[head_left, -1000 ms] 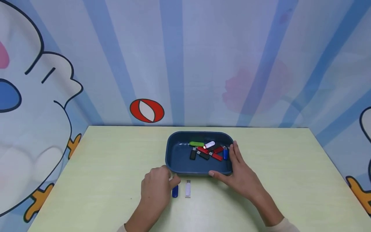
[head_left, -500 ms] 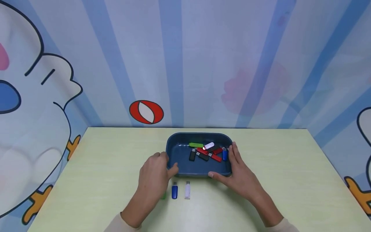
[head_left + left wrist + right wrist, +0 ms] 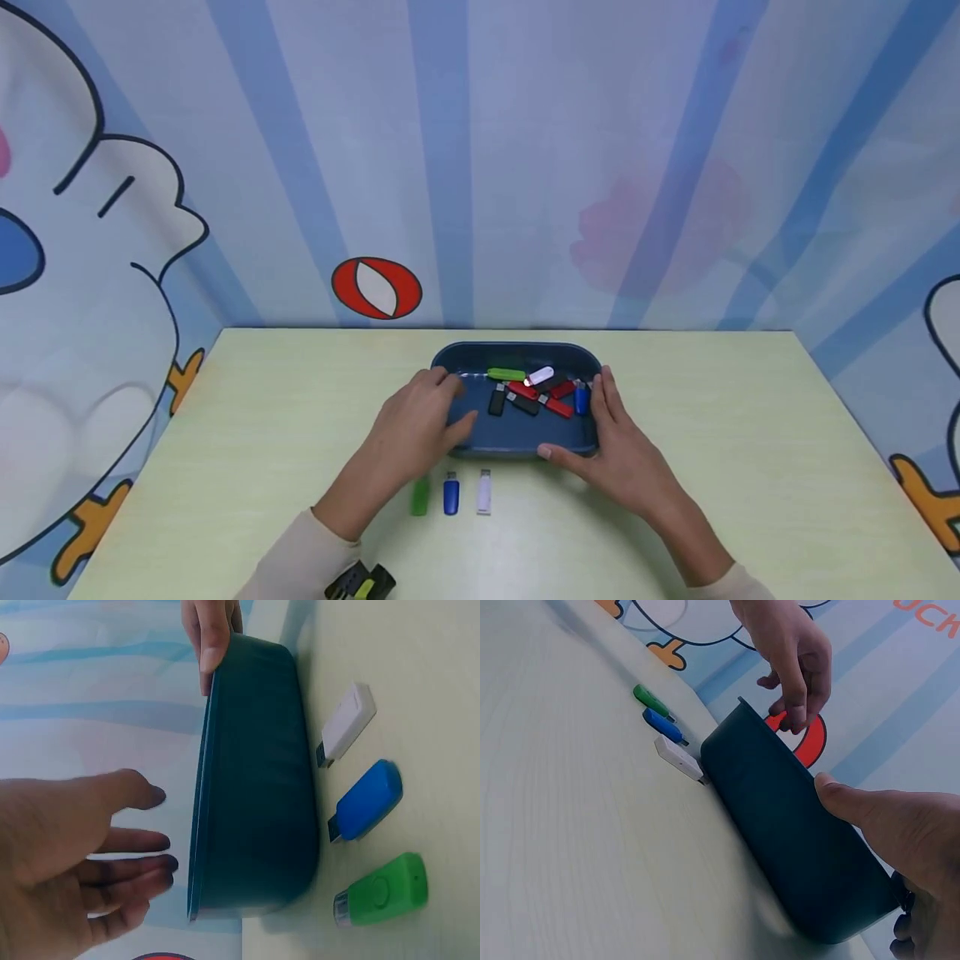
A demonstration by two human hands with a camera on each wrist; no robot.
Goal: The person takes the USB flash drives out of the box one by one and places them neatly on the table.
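A dark blue plastic basin (image 3: 487, 440) holds several USB flash drives: a lime green one (image 3: 506, 375), a white one (image 3: 540, 376), a blue one (image 3: 581, 402), plus red and black ones. My left hand (image 3: 416, 425) hovers over the basin's left rim; its fingers are loosely bent and hold nothing in the left wrist view. With thumb on the front rim and fingers along the right side, my right hand (image 3: 633, 467) holds the basin's right front corner. In front of the basin, a green USB drive (image 3: 420, 497), a blue USB drive (image 3: 451, 495) and a white USB drive (image 3: 484, 493) lie in a row.
The pale wooden table (image 3: 750, 467) reaches back to a wall hanging (image 3: 517, 167) with blue stripes and cartoon figures. A black device with a yellow-green part (image 3: 362, 583) shows at the left sleeve.
My left hand has moved from the table in front of the basin up over its left rim, uncovering the green USB drive at the row's left end. My right hand stays on the basin.
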